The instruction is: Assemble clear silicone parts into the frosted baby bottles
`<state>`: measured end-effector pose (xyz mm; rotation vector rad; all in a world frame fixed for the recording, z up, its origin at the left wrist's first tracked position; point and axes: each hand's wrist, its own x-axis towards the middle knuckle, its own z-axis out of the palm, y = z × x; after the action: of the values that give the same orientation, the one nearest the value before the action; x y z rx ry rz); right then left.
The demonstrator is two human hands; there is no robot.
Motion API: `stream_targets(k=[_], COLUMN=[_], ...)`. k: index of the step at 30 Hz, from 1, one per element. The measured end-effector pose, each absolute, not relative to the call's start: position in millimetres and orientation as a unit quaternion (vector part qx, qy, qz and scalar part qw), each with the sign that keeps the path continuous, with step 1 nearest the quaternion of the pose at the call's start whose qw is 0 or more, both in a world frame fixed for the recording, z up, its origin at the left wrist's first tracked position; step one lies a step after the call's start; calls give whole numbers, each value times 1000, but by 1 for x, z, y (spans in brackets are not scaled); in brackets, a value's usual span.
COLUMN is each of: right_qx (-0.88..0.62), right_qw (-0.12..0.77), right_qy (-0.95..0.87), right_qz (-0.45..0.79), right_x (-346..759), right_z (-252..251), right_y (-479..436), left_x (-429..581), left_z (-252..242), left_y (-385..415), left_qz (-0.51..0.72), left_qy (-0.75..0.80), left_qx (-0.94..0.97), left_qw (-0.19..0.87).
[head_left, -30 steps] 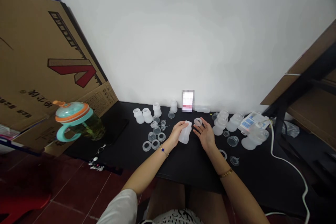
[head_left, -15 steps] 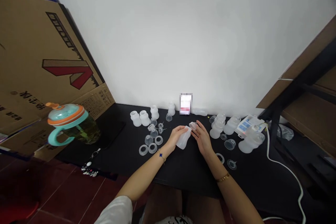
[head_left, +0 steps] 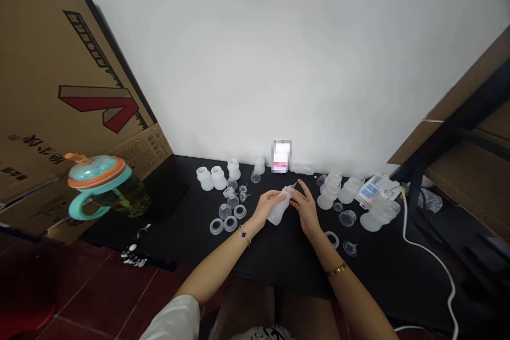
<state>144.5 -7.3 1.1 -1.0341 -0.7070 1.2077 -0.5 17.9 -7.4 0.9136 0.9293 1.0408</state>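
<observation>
A translucent white bottle (head_left: 279,211) is tilted over the black table, with my left hand (head_left: 266,208) closed round its upper part. My right hand (head_left: 306,209) is at the bottle's mouth, its fingers on a small clear piece (head_left: 294,185) that sticks up there. Left of my hands lie white rings (head_left: 230,223) and clear domed parts (head_left: 225,211). Behind these stand open white bottles (head_left: 219,178). To the right are more bottles (head_left: 326,196), a clear dome (head_left: 348,218), a ring (head_left: 332,239) and a flat clear disc with a stem (head_left: 350,248).
A lit phone (head_left: 281,157) leans on the wall. At the left are a teal-handled jug (head_left: 101,186), a keychain (head_left: 134,255) and a large cardboard box (head_left: 35,90). A white box (head_left: 376,190) and a white cable (head_left: 428,255) are at the right.
The small clear piece has moved onto the bottle's mouth, and my right hand's fingers have shifted with it. The view has moved slightly.
</observation>
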Motion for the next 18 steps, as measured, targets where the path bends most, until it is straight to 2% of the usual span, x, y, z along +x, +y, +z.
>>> stream_targets(k=[18], right_qx=[-471], right_qw=[633], right_qy=[-287], right_qz=[544], right_x=[147], right_z=[-6], right_y=[-1], left_x=[1], left_z=[-9], left_y=[19], left_qz=[483], left_qy=[409], left_qx=[437], left_qw=[639])
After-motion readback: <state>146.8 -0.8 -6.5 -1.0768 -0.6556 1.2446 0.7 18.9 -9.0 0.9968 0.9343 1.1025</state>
